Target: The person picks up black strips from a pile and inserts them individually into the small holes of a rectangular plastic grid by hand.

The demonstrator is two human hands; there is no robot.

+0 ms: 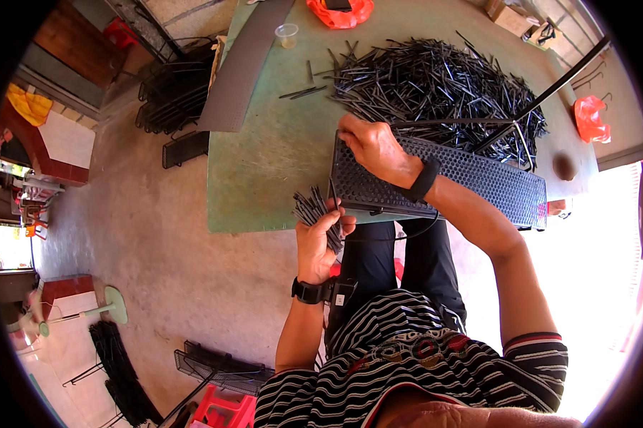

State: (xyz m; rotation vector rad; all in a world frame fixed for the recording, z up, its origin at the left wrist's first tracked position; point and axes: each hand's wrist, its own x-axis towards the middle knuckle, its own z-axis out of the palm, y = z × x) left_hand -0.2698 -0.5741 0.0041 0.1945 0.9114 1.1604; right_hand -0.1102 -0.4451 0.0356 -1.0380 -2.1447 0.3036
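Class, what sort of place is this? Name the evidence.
Probably an assembly workshop: a heap of thin black strips on a green table, a black perforated panel at its edge, and black racks piled beside it.

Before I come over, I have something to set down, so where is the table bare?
The green table is bare at its near left, between the grey mat, the black rack and the table's near edge. It is crowded behind the rack, where black strips are heaped.

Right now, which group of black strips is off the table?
The bundle held in the left hand; the large pile and the few loose strips lie on the table.
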